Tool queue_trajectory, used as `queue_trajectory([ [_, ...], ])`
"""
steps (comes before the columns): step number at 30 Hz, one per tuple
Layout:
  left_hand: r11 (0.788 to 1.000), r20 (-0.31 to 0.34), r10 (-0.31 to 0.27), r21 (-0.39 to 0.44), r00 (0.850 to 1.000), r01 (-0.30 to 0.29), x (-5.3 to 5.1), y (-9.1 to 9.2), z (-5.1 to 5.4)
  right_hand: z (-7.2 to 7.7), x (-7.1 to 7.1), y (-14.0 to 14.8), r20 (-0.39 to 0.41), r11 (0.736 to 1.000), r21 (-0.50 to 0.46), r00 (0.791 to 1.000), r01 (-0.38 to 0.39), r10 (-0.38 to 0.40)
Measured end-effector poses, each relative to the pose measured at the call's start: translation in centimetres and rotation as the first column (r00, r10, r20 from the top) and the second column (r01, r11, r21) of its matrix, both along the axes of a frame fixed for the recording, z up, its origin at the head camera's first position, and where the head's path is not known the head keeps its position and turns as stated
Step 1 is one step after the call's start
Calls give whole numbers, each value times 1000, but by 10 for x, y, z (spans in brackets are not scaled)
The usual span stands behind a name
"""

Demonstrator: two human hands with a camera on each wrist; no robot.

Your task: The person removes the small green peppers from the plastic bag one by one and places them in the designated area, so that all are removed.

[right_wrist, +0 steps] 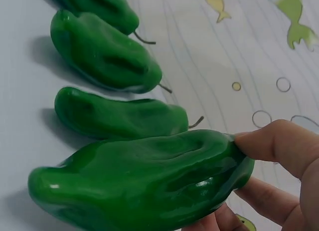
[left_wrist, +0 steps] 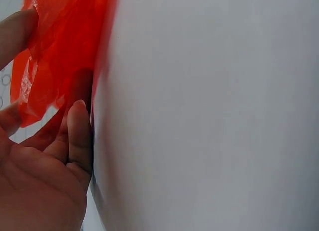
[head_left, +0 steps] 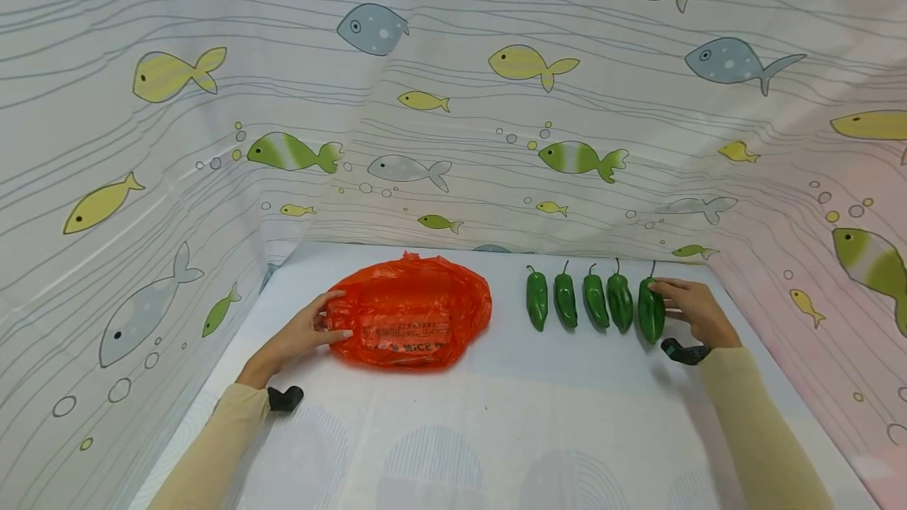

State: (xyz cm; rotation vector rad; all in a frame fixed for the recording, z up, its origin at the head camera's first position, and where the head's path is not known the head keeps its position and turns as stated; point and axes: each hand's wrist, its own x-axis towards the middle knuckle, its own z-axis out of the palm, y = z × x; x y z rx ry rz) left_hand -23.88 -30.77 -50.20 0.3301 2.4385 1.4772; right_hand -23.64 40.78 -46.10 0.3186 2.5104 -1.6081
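Note:
A crinkled red plastic bag (head_left: 404,313) with mirrored printing lies on the white table, left of centre. My left hand (head_left: 301,337) holds its left edge, thumb and fingers spread apart along it. In the left wrist view, thin red film (left_wrist: 65,51) lies between the fingers, and part of one finger shows through it. Right of the bag, several green peppers with stems stand in a row. My right hand (head_left: 697,312) pinches the rightmost green pepper (head_left: 650,313) near its stem end. In the right wrist view this pepper (right_wrist: 139,181) is close, its underside hidden.
Left of the held one, the other peppers, such as the leftmost pepper (head_left: 537,301), lie side by side. Fish-printed sheeting (head_left: 453,140) encloses the table (head_left: 496,415) at the back and both sides. Each wrist wears a dark strap-like device (head_left: 683,351).

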Motion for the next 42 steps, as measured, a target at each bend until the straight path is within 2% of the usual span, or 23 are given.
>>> queue_trajectory([
  [10,999,4,12,-34,1000,-12,1,-4,0,-9,-12,7,51,999,-42,999,12,-10],
  [16,1000,14,11,-26,1000,-11,4,-3,-1,-16,-21,11,76,999,-33,997,33,-31],
  [23,999,24,39,-28,999,-38,2,-2,-2,-22,-29,16,80,995,-50,994,84,-79],
  [28,999,21,29,-20,999,-29,1,-1,-3,-26,-31,17,84,990,-40,988,135,-131],
  [33,1000,18,15,-19,1000,-14,-1,0,-5,-29,-30,21,91,979,-69,979,191,-185],
  [42,1000,30,-11,-5,999,12,-2,0,-3,-33,-23,22,71,980,-44,979,196,-193],
])
